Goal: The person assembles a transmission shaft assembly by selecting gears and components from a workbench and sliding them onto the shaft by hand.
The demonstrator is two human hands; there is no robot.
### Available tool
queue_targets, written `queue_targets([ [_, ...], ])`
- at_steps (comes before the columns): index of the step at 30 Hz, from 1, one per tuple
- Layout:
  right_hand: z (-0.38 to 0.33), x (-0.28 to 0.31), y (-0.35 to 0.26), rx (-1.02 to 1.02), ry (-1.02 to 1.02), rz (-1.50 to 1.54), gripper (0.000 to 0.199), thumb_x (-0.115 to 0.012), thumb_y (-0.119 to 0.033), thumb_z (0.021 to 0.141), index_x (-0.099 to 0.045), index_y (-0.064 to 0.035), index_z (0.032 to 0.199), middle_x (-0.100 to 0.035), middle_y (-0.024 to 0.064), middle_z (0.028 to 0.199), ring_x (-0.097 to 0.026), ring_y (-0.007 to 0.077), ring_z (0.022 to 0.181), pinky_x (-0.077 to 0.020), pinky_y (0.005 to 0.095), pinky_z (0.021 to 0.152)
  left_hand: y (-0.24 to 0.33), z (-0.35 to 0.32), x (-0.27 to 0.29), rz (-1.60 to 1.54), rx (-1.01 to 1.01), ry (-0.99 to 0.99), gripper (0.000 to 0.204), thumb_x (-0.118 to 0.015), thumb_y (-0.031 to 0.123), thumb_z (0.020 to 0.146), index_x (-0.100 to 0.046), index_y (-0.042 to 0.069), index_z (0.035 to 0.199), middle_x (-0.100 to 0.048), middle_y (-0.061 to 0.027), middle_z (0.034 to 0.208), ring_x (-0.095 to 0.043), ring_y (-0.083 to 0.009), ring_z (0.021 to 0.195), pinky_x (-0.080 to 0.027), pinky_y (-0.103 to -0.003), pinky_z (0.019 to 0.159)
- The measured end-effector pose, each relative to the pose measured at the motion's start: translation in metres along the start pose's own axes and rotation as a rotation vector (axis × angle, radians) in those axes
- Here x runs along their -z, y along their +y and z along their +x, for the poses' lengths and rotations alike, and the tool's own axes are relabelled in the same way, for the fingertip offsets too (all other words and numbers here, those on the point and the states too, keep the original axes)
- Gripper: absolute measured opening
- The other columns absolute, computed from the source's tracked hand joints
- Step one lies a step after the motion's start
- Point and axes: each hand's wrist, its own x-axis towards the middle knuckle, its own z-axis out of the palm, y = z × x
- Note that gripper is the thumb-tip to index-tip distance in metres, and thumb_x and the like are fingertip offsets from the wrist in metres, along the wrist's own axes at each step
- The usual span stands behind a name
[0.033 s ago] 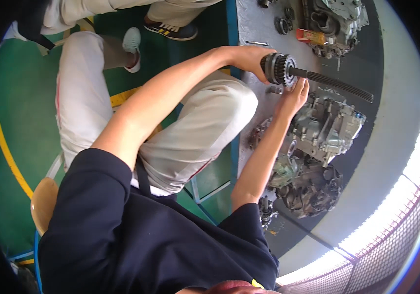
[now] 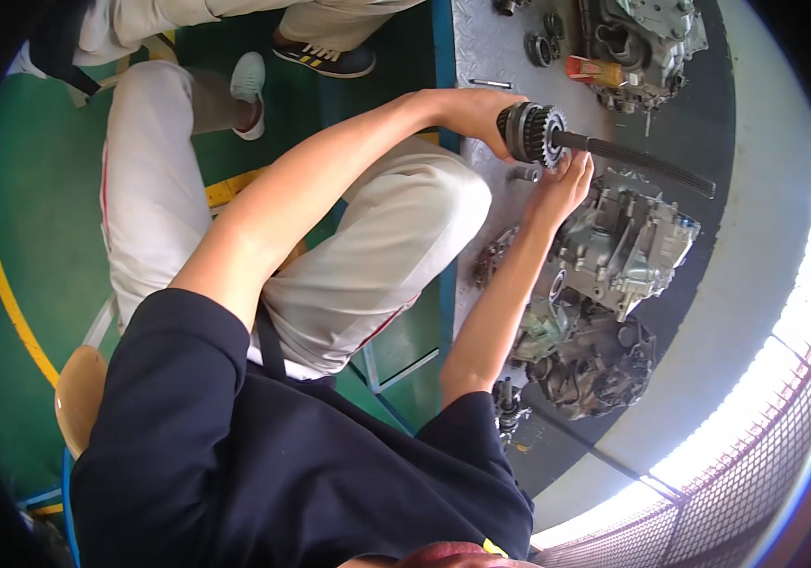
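A dark metal gear shaft (image 2: 544, 134), toothed gears at one end and a long splined rod at the other, is held above the workbench, its rod pointing right. My left hand (image 2: 479, 116) is closed around the gear end from the left; its fingertips are hidden behind the gears. From below, my right hand (image 2: 560, 187) reaches the shaft just beside the gear, its fingers bent against the rod. Close to both hands a small metal cylinder (image 2: 525, 174) lies on the bench.
The bench (image 2: 475, 59) is topped with patterned metal plate. On it are a silver gearbox housing (image 2: 628, 248), a darker one (image 2: 604, 369), another at the back (image 2: 656, 38), a red and yellow box (image 2: 595, 71), and metal rings (image 2: 543, 51). Another person's shoe (image 2: 325, 59) is at upper left.
The whole view has shifted slightly, so everything sits a little further left. Both hands keep the same hold on the gear shaft.
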Motion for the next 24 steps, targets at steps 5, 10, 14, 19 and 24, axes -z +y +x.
queue_targets([
  [5,-0.013,-0.011,0.003,0.362,-0.291,-0.219,0.073,-0.073,-0.030,0.094,-0.039,0.0011,0.151,-0.049,0.0147,0.149,-0.051,0.0257,0.131,-0.0421,0.0407,0.112,0.003,0.001,-0.007,0.002,0.032,0.042,0.057,-0.090,0.015,0.066,-0.061,0.003,0.114,-0.070,-0.0080,0.101,-0.065,-0.0170,0.091,-0.052,-0.033,0.084],
  [10,-0.012,-0.011,0.011,0.249,-0.252,-0.048,0.090,-0.086,-0.035,0.082,-0.040,0.0015,0.151,-0.051,0.0138,0.143,-0.052,0.0253,0.131,-0.0407,0.0395,0.112,0.005,-0.001,-0.005,0.049,0.006,0.060,0.057,-0.089,0.015,0.065,-0.061,0.005,0.113,-0.071,-0.0085,0.100,-0.067,-0.0192,0.092,-0.052,-0.034,0.085],
  [14,-0.014,-0.007,0.015,0.154,-0.271,0.139,0.096,-0.088,-0.037,0.079,-0.039,0.0014,0.151,-0.052,0.0142,0.143,-0.053,0.0245,0.130,-0.0421,0.0376,0.110,0.005,0.001,-0.003,0.051,0.039,0.026,0.058,-0.089,0.015,0.065,-0.061,0.005,0.115,-0.072,-0.0093,0.102,-0.067,-0.0201,0.093,-0.052,-0.034,0.087],
  [19,-0.018,-0.010,0.025,0.024,-0.305,0.474,0.100,-0.085,-0.047,0.083,-0.031,-0.0058,0.157,-0.051,0.0121,0.145,-0.052,0.0277,0.135,-0.0428,0.0443,0.116,0.011,0.006,0.001,0.068,0.066,0.009,0.059,-0.089,0.013,0.066,-0.060,0.005,0.117,-0.071,-0.0102,0.107,-0.066,-0.0208,0.100,-0.051,-0.035,0.092],
  [24,-0.020,-0.021,0.043,-0.049,-0.241,0.632,0.088,-0.068,-0.056,0.092,-0.034,-0.0068,0.156,-0.051,0.0092,0.147,-0.051,0.0267,0.136,-0.0395,0.0466,0.118,0.009,0.005,-0.001,0.038,0.015,0.067,0.075,-0.090,0.014,0.065,-0.056,0.003,0.131,-0.069,-0.0113,0.120,-0.064,-0.0205,0.111,-0.048,-0.035,0.103],
])
